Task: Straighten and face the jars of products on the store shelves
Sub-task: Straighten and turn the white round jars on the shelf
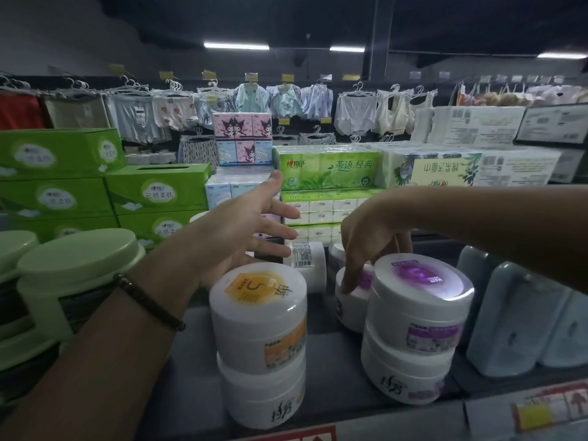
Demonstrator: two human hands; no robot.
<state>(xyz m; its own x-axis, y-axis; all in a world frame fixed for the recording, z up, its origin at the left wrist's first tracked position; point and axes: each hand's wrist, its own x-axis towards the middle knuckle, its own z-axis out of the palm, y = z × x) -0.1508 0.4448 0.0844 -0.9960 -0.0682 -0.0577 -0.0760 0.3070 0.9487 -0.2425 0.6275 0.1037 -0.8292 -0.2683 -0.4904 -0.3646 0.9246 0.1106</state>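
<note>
Dim ceiling [286, 14] with strip lights [236, 46]

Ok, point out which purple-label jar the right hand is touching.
The single purple-label jar just behind and left of the front purple stack. Fingertips of the right hand rest on its lid, and unlike the front ones it is not stacked.

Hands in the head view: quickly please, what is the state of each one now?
Left hand: open, holding nothing.
Right hand: fingers on the rear purple jar; grip cannot be told.
</note>
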